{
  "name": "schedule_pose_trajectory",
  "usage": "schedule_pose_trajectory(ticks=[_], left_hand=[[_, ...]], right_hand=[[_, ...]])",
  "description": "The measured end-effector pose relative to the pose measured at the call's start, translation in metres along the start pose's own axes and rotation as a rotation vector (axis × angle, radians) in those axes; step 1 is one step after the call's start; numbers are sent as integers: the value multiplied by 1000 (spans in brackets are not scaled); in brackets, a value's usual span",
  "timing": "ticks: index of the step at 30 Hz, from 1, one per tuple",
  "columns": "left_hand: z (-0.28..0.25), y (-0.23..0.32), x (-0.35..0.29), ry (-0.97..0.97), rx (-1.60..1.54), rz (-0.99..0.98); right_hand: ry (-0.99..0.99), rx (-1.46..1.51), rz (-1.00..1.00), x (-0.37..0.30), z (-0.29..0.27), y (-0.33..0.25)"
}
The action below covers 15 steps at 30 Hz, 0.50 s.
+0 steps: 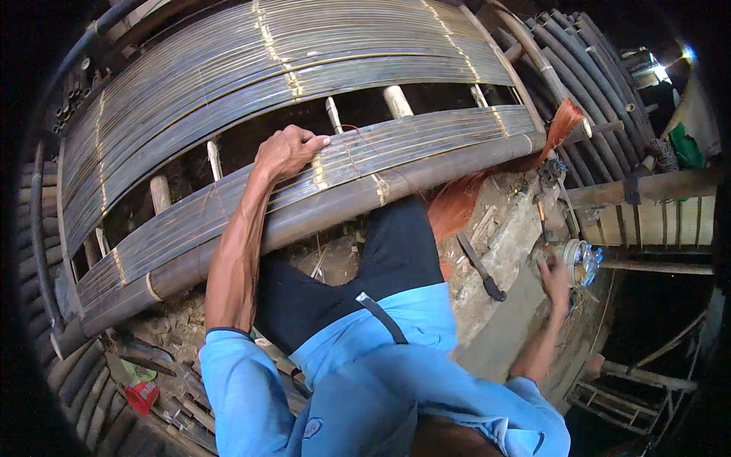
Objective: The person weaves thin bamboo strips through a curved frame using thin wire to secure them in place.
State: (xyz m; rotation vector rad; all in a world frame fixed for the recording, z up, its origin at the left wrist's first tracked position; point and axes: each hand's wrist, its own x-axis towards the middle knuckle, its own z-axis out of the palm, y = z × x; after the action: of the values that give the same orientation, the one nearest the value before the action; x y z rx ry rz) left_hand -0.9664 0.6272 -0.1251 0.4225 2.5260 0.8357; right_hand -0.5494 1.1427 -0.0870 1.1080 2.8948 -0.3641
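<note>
A bamboo bench-like frame (346, 199) lies across my lap, its slats tied with pale lashings. My left hand (289, 154) is closed over the upper edge of the nearer band of slats (415, 145), its thumb pointing right. A gap with crosspieces parts this band from the wider slat panel (183, 91) beyond. Off to the right, my right hand (554, 280) is low over the ground, slightly blurred, fingers apart and nothing seen in them. Close by it are a clear plastic container (580, 263) and a thin orange-handled tool (541, 212).
A dark-handled knife (481, 266) lies on the stony ground right of my legs. Reddish-orange fibre strands (457, 204) hang by the frame's right end. Bamboo poles (590, 68) are stacked at the far right. A red container (142, 397) sits at the lower left.
</note>
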Motion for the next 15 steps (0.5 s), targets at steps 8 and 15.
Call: schedule_pose_trajectory(ticks=[8,15], left_hand=[[6,-1,7,10,-34,-40],[1,-5,4,-16,-26,-50]], right_hand=[[280,343,-848,54,114,-383],[141,529,-853,16,139,-400]])
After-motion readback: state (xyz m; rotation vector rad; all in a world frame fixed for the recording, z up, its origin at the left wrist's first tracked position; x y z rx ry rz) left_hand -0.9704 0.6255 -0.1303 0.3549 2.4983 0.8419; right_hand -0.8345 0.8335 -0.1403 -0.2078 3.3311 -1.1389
